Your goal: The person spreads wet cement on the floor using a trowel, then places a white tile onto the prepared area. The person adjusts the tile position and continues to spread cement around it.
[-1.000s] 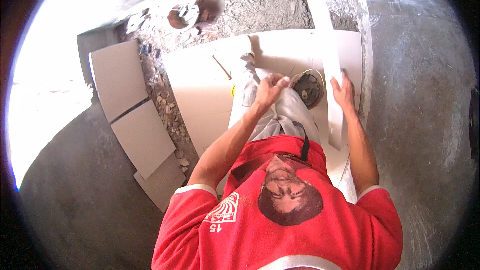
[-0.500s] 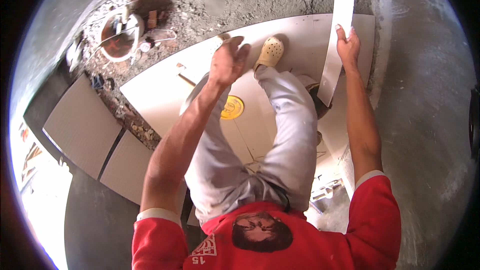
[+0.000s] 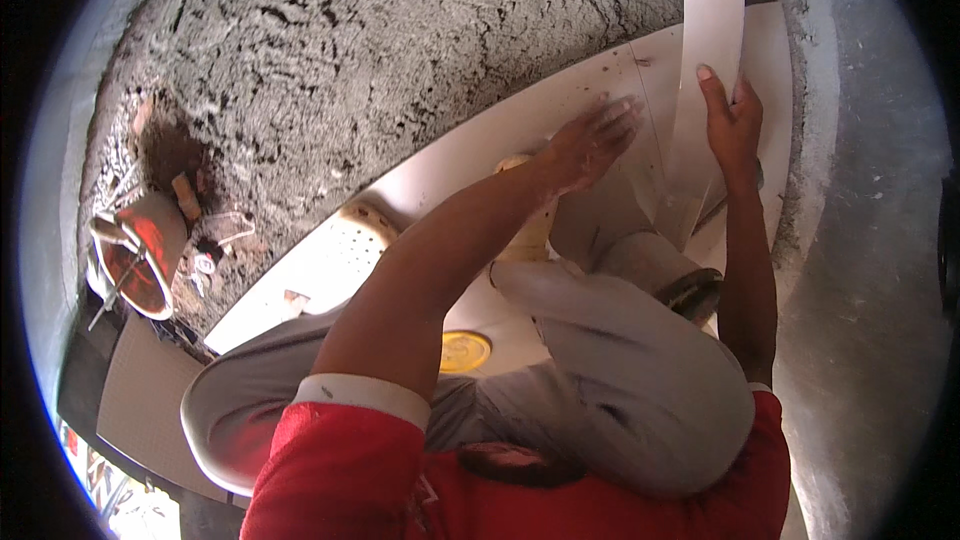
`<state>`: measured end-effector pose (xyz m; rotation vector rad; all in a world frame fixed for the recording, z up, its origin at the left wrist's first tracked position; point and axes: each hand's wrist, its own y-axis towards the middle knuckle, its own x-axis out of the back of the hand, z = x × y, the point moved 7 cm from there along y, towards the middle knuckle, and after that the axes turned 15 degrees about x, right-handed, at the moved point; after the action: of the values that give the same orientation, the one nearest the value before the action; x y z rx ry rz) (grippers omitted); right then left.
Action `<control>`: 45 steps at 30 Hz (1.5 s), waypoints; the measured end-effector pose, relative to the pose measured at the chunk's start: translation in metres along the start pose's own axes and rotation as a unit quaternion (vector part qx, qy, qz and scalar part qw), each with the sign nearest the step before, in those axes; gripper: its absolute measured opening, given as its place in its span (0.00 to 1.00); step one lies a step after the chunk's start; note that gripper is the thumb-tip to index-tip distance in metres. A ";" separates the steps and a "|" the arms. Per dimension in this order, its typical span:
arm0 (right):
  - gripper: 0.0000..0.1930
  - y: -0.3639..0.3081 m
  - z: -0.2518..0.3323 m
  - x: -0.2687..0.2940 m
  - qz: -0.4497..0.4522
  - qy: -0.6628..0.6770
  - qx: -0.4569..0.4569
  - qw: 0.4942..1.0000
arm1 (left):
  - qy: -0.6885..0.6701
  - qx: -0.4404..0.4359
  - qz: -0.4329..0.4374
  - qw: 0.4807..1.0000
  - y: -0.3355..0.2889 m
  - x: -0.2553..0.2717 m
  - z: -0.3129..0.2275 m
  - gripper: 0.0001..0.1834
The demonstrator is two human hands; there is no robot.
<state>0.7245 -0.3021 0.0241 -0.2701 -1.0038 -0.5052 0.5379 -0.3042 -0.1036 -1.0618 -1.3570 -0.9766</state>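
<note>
White and flat, a long straightedge bar (image 3: 712, 30) is at the right, its far part reaching over rough grey mortar (image 3: 350, 50), its near part above pale floor tiles (image 3: 570, 95). The right hand (image 3: 735, 130) pinches the bar, thumb on top, fingers at its right edge, probably to steady it. The left hand (image 3: 590, 145), fingers loosely spread, holds nothing just left of the bar, perhaps for balance; tile contact is unclear.

A smooth grey plastered wall (image 3: 870, 290) lines the right side of the room, while rough, pitted grey mortar (image 3: 300, 70) blankets the far floor (image 3: 450, 0). Bright light (image 3: 140, 512) glares at near left.
</note>
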 end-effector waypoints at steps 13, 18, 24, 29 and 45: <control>0.22 0.032 0.021 -0.045 -0.037 0.070 0.059 0.995 | 0.024 0.196 -0.026 0.980 0.047 0.039 0.104 0.32; 0.23 0.047 0.028 -0.082 0.033 0.041 0.116 0.992 | 0.144 0.064 -0.032 0.987 0.016 0.107 0.263 0.31; 0.30 0.083 0.038 -0.129 0.058 -0.048 0.141 0.987 | 0.121 0.202 -0.014 0.972 -0.109 0.206 0.389 0.23; 0.30 0.101 0.036 -0.150 0.060 -0.084 0.131 0.986 | 0.025 0.342 -0.034 0.939 -0.230 0.191 0.402 0.18; 0.24 0.141 0.055 -0.174 0.046 -0.114 0.152 0.981 | -0.235 0.558 -0.043 0.794 -0.361 0.115 0.342 0.10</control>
<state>0.6819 -0.1095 -0.0943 -0.1006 -1.2700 -0.2325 0.1012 -0.0610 -0.0014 -0.2910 -1.9878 0.1769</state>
